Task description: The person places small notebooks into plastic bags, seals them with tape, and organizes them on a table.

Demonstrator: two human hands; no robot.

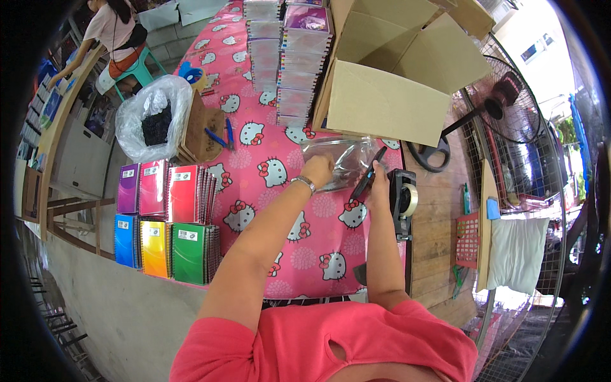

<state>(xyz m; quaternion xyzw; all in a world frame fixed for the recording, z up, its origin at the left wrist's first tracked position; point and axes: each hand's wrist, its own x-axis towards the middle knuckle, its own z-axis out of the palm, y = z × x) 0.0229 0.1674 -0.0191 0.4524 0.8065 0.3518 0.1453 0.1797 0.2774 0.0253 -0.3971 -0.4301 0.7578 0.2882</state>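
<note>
A clear plastic bag lies on the pink cartoon-print tablecloth in front of me. My left hand, a watch on its wrist, is closed at the bag's left part, fingers curled on the plastic. In my right hand is a long, narrow black object, held tilted at the bag's right side; its kind I cannot make out. Just right of that hand stands a black tape dispenser with a roll of tape.
Coloured spiral notebooks stand in rows at left, near a plastic-lined bin and blue-handled pliers. Tall stacks of packed notebooks and an open cardboard box occupy the back. A fan stands right. Another person works far left.
</note>
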